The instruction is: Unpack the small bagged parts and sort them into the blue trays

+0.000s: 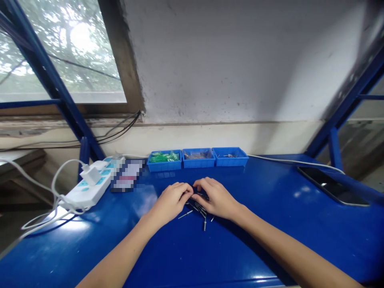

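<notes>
Shiny blue paint covers the desk (186, 256), which stands by a pale wall (228, 60). Near its back, side by side, sit a left bin (165, 166) with green things (163, 157) in clear bags, a middle bin (199, 163) with a clear bag (196, 154) of brownish bits, and a right bin (231, 162) with thin metal bits (229, 156). In front of them, on the desk, is a little pile of metal pins (199, 209). The left hand (171, 200) and the right hand (218, 199) bend over it, their fingers curled and close together; I cannot tell if they pinch any pins. Wide blue room lies between the right hand and a black phone (333, 186), and more runs down to the front edge. Over on the left, a white power strip (97, 192) with a plug (90, 175) and loopy white cords (55, 188) takes up space, next to a blurry flat thing (127, 178). Blue posts (57, 82) slant up at both sides.
</notes>
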Tool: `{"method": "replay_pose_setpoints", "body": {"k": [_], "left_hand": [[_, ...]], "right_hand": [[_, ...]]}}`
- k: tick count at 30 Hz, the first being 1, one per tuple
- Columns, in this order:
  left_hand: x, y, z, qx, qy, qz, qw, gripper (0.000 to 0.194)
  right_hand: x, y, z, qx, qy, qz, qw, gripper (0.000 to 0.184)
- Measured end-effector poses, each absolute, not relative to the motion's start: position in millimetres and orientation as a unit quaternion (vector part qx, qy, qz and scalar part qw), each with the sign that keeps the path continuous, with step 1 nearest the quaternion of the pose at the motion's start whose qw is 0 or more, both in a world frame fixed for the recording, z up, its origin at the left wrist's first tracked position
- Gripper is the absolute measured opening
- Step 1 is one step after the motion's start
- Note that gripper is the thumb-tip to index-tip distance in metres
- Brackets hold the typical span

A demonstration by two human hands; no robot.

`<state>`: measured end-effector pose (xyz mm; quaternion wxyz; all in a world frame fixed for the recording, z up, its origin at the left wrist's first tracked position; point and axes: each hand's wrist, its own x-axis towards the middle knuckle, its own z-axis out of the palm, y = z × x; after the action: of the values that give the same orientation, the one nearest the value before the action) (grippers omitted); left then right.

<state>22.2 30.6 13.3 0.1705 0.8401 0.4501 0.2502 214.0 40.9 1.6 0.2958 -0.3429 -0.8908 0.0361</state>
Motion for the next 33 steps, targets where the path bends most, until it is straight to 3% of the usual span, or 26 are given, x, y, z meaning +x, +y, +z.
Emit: {"method": "replay_pose_setpoints", "body": {"k": [5,9,13,17,21,29,33], "left_hand": [[27,30,11,0.782,0.439,0.34,0.283,0.008],[28,29,9,0.767,0.426,0.367,0.31,0.026],[25,30,11,0.769,0.424,0.384,0.285,0.026],[22,32,11,0.775,0.453,0.392,0.2,0.013],[21,32,11,0.787,0.462,0.376,0.161,0.017],[25,27,17,0.788,0.466,0.363,0.178,0.03],[22,22,24,0.82,0.459,0.273,0.207,0.025]], "right_hand": [[214,40,0,-0.32,-0.891,0.01,0.322,0.005],[215,41,1,-0.3,-0.898,-0.035,0.32,0.01],[217,41,6,-0.311,-0.893,-0.06,0.319,0.017],[218,41,9,-0.338,-0.873,-0.044,0.348,0.02],[218,42,7,-0.343,-0.867,-0.025,0.361,0.018],[218,39,5,-0.302,-0.866,-0.086,0.389,0.015],[236,52,22,-0.31,-0.834,-0.177,0.421,0.017]]}}
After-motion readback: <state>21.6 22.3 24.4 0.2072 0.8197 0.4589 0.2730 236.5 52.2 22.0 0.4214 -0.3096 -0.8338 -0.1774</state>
